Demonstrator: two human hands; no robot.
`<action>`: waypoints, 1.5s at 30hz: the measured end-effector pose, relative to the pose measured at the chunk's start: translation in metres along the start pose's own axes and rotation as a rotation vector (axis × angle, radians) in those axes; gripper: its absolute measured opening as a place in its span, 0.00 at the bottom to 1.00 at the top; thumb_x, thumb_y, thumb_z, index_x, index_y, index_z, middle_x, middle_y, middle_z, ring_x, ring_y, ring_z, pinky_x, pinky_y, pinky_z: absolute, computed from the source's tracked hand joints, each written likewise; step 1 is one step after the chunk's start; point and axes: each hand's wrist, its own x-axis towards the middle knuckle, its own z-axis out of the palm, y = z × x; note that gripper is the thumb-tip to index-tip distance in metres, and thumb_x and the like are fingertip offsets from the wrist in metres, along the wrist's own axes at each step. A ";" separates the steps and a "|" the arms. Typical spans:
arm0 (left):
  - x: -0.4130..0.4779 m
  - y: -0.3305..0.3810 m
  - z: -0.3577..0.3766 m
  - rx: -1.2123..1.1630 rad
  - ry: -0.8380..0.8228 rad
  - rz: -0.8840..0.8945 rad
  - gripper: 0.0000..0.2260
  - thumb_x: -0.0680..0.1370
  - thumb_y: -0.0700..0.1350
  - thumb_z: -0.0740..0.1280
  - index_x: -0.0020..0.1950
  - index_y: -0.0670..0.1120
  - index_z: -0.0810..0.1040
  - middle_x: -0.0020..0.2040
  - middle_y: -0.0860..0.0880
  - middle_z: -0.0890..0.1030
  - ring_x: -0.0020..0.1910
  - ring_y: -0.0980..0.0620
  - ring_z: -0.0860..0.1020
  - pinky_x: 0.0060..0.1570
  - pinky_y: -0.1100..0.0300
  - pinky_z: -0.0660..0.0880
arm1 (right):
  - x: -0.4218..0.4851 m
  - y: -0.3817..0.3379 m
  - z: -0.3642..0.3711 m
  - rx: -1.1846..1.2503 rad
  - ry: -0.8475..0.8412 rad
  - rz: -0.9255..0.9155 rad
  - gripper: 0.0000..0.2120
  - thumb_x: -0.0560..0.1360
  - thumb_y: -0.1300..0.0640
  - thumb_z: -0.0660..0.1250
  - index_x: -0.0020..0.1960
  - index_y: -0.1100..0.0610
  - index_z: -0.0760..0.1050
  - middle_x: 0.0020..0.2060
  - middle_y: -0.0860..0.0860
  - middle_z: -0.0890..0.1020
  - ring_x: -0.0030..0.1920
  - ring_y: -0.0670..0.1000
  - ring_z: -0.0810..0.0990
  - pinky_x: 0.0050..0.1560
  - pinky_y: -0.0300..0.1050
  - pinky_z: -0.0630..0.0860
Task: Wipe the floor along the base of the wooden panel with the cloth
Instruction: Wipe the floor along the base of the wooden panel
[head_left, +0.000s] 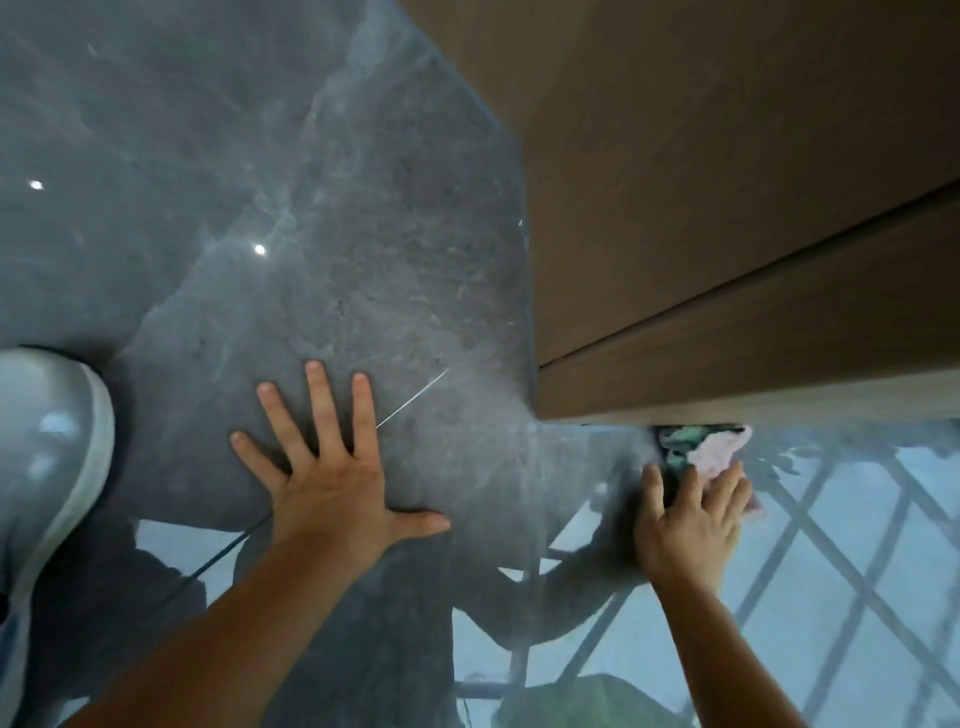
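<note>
A brown wooden panel (727, 218) rises at the upper right, its lower edge meeting the glossy grey marble floor (322, 270). A pink and green cloth (711, 449) lies bunched on the floor right against the panel's base. My right hand (691, 525) presses flat on the cloth's near part, fingers pointing toward the panel. My left hand (332, 467) rests flat on the floor with fingers spread, well to the left of the panel's corner, holding nothing.
A white shoe (57, 452) shows at the left edge, close to my left hand. The polished floor mirrors a window grid at the lower right and ceiling lights at the upper left. A thin tile joint runs diagonally under my left hand.
</note>
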 end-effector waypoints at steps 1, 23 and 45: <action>0.000 0.001 -0.001 -0.001 -0.008 0.001 0.69 0.46 0.86 0.47 0.73 0.49 0.23 0.75 0.38 0.25 0.71 0.28 0.26 0.65 0.22 0.37 | 0.003 -0.017 -0.003 0.021 -0.009 0.085 0.43 0.75 0.32 0.44 0.79 0.60 0.53 0.79 0.64 0.46 0.78 0.63 0.41 0.74 0.58 0.32; -0.001 0.013 -0.015 0.040 -0.173 -0.056 0.69 0.42 0.87 0.47 0.68 0.54 0.17 0.72 0.44 0.19 0.72 0.31 0.26 0.66 0.24 0.37 | 0.054 0.058 -0.014 0.353 0.067 -0.119 0.30 0.80 0.49 0.59 0.78 0.57 0.54 0.80 0.55 0.53 0.79 0.59 0.49 0.78 0.59 0.50; -0.031 0.144 -0.039 -0.546 -0.794 -0.023 0.14 0.70 0.38 0.75 0.55 0.39 0.80 0.47 0.40 0.86 0.35 0.49 0.82 0.26 0.61 0.77 | -0.072 -0.009 -0.011 1.041 -0.284 0.175 0.13 0.70 0.61 0.72 0.55 0.59 0.82 0.47 0.58 0.86 0.50 0.58 0.83 0.53 0.51 0.79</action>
